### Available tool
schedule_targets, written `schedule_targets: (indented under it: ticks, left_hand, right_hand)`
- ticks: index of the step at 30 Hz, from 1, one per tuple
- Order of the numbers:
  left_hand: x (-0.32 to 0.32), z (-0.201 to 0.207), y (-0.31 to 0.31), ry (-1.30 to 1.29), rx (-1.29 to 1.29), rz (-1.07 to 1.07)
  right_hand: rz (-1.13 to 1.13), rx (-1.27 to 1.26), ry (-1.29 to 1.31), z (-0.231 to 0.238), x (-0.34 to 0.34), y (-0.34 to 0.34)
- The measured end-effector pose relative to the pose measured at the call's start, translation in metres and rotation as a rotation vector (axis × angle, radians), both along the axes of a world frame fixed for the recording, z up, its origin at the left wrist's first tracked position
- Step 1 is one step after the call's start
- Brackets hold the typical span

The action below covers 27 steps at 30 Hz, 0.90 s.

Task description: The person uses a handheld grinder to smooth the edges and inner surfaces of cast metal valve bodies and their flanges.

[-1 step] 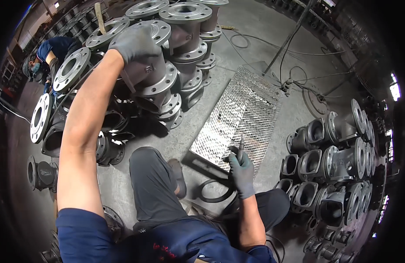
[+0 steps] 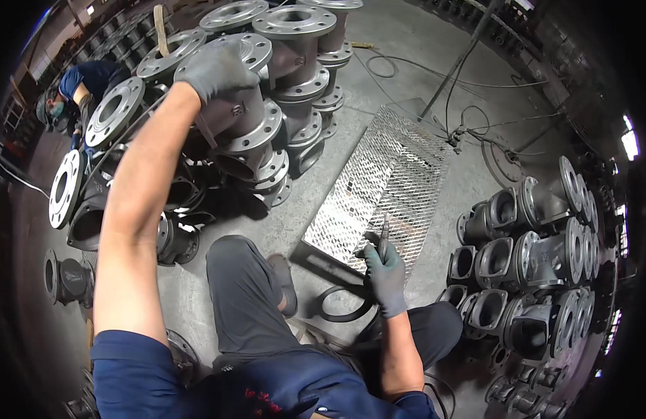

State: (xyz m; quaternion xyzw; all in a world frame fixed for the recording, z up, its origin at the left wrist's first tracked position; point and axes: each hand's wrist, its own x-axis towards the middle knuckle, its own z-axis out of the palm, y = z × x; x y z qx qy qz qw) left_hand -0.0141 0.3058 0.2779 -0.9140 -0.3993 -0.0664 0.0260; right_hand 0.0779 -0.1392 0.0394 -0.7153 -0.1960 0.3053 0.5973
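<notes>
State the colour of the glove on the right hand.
The glove is grey with some dark green patches; the head view shows it best.

Dim interior. Glare on metal grating (image 2: 345, 211); bright light patches (image 2: 629, 146) at far right. Center sharp; fisheye rim curved, black-vignetted. Deep shadow below stacked fittings (image 2: 237, 112).

It's a workshop I'm standing in, a metalworking one by the look of it. Grey flanged castings (image 2: 246, 122) are stacked high on the left, and a second pile of castings (image 2: 546, 258) crowds the right. Between them a metal platform with a patterned top (image 2: 379, 188) sits on a bare grey floor (image 2: 414, 38), where a thick black hose (image 2: 342, 319) lies in a loop. At far left a co-worker in dark blue clothes (image 2: 92, 75) bends beside the stack, and more dark parts (image 2: 117, 43) fill the background.
</notes>
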Motion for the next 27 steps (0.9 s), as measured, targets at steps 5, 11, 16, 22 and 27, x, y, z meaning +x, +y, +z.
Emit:
schedule_targets:
  ticks: [5, 11, 16, 22, 27]
  left_hand:
    - [0.033, -0.027, 0.0, -0.045, 0.135, 0.216]
    - [0.047, -0.05, 0.034, -0.118, 0.245, 0.051]
    - [0.051, -0.027, -0.021, -0.012, 0.179, 0.26]
    - [0.066, -0.142, -0.124, -0.79, 0.13, -0.316]
    - [0.15, -0.127, -0.376, -0.83, -0.577, -0.763]
  right_hand:
    - [0.023, 0.028, 0.016, 0.004, -0.001, -0.026]
    - [-0.183, -0.137, -0.048, 0.032, 0.022, -0.081]
    - [-0.216, 0.013, 0.173, 0.018, 0.031, -0.114]
    - [-0.382, 0.283, 0.226, 0.034, 0.045, -0.203]
    - [-0.652, 0.724, -0.054, 0.077, 0.051, -0.294]
